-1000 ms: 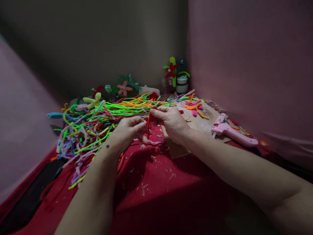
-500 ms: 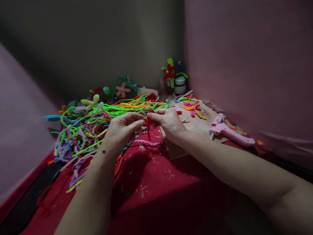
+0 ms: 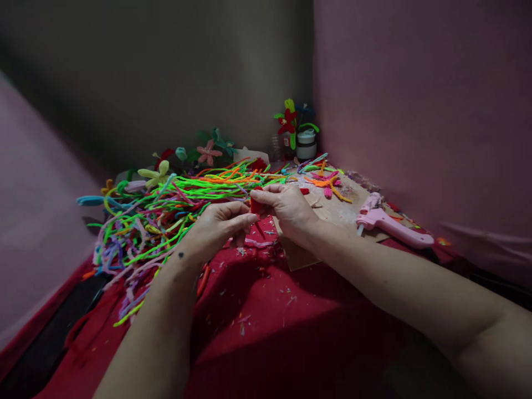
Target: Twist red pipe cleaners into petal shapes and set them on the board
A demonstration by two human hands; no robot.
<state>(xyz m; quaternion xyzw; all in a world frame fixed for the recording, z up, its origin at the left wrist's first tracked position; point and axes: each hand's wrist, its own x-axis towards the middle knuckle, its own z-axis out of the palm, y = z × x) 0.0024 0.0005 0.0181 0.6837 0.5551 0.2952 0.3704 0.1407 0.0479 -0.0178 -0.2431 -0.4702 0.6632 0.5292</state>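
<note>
A folded red pipe cleaner (image 3: 256,206) is held up over the table, one thin end of it hanging down. Thumb and forefinger of my right hand (image 3: 286,204) pinch its upper part. Against its lower part, the thumb and fingertips of my left hand (image 3: 224,221) close from the left. Below my left wrist the red scissors handle (image 3: 203,281) shows; the blades are hidden. Just past both hands lies a big heap of green, orange and purple pipe cleaners (image 3: 199,188).
At the right a pink glue gun (image 3: 390,223) rests by a board (image 3: 299,255) bearing orange and pink pipe-cleaner pieces (image 3: 326,182). Finished fuzzy flowers (image 3: 208,152) and a small lidded jar (image 3: 306,145) stand at the back. Scraps litter the red cloth (image 3: 266,321). A black object (image 3: 58,332) lies left.
My left hand has moved right, closing its fingertips on the red pipe cleaner. The hanging end has tilted to the right. My right hand has stayed in place.
</note>
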